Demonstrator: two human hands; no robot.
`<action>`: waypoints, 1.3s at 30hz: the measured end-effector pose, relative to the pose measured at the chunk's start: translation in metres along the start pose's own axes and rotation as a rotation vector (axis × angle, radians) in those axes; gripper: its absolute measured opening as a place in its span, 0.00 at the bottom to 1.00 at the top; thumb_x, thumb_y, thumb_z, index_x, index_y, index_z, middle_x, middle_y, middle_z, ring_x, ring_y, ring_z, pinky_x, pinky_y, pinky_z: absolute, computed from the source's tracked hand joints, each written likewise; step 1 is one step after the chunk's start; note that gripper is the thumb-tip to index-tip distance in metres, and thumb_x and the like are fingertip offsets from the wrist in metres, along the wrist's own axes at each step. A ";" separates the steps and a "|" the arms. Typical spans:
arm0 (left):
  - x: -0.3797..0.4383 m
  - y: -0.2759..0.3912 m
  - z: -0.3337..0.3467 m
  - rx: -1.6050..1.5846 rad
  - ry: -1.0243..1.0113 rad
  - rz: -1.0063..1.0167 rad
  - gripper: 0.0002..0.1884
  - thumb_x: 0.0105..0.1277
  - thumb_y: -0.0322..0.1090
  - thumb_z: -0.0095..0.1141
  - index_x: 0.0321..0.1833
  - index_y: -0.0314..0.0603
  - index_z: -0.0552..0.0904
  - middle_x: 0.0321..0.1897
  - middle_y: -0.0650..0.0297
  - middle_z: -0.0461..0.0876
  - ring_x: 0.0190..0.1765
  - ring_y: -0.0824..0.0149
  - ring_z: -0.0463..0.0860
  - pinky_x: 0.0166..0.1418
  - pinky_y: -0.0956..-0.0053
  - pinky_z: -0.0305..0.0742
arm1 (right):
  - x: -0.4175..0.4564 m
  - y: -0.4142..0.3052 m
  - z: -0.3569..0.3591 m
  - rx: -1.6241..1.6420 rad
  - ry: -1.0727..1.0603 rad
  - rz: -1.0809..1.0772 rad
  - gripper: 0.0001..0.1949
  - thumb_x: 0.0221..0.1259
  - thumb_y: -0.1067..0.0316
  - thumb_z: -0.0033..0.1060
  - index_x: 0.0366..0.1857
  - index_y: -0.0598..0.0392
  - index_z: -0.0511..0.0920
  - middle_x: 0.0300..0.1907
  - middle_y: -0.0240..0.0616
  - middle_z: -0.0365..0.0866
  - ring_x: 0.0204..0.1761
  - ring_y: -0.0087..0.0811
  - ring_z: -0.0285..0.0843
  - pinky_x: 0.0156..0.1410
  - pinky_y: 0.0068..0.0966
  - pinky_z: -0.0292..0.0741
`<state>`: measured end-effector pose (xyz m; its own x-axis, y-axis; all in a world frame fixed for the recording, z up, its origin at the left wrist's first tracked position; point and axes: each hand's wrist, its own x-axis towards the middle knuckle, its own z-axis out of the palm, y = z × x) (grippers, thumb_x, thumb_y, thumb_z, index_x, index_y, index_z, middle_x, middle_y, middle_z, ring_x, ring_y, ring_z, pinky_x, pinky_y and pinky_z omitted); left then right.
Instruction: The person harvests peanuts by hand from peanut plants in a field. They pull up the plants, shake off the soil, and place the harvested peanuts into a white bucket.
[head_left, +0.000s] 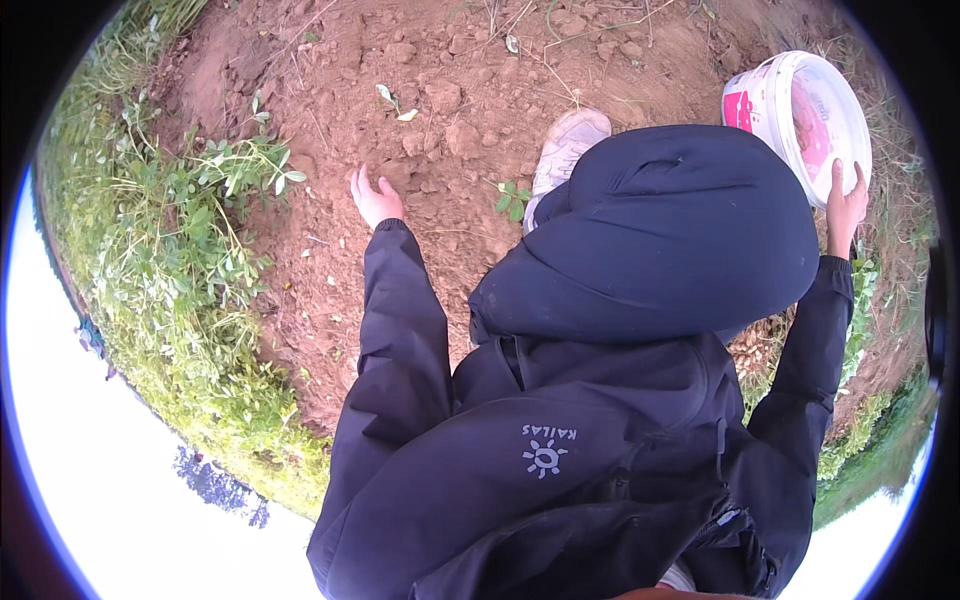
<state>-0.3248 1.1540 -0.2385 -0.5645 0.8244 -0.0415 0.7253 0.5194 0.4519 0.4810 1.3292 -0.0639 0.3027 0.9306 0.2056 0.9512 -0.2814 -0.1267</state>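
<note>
My left hand is held over reddish-brown soil, its fingers apart and nothing in it. Leafy green plants grow to the left of it. At the right, my right hand grips the rim of a white plastic bucket with pink printing. The bucket is tilted, its mouth facing right. Its pink inner wall shows in part, and whether anything lies inside I cannot tell.
My bent knees in dark trousers fill the middle, with a light-coloured shoe on the soil. A small green seedling stands beside the shoe. Peanut-like pods lie in a heap behind my right leg. Dry grass borders the bucket.
</note>
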 end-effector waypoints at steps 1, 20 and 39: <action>0.015 -0.007 0.004 0.031 -0.005 0.005 0.27 0.69 0.28 0.60 0.72 0.39 0.75 0.74 0.45 0.70 0.77 0.43 0.68 0.80 0.57 0.66 | 0.003 -0.003 0.010 -0.055 -0.008 0.040 0.35 0.68 0.34 0.62 0.68 0.51 0.79 0.66 0.55 0.80 0.71 0.51 0.74 0.78 0.42 0.64; 0.011 -0.124 -0.037 -0.179 0.383 -0.575 0.14 0.64 0.25 0.69 0.52 0.45 0.88 0.42 0.58 0.81 0.43 0.61 0.82 0.51 0.64 0.79 | -0.016 0.000 0.017 -0.109 -0.144 0.028 0.22 0.65 0.39 0.65 0.57 0.35 0.88 0.59 0.50 0.86 0.68 0.49 0.76 0.78 0.41 0.62; 0.094 -0.253 -0.076 0.170 0.270 -0.352 0.29 0.58 0.29 0.74 0.66 0.43 0.82 0.50 0.53 0.87 0.49 0.55 0.88 0.58 0.58 0.82 | -0.008 -0.022 0.048 -0.145 -0.193 0.086 0.20 0.66 0.37 0.62 0.56 0.29 0.89 0.59 0.49 0.86 0.66 0.48 0.77 0.78 0.39 0.64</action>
<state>-0.5918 1.0828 -0.2890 -0.8534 0.5155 0.0774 0.5132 0.8047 0.2984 0.4546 1.3396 -0.1094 0.3792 0.9253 0.0094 0.9252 -0.3793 0.0080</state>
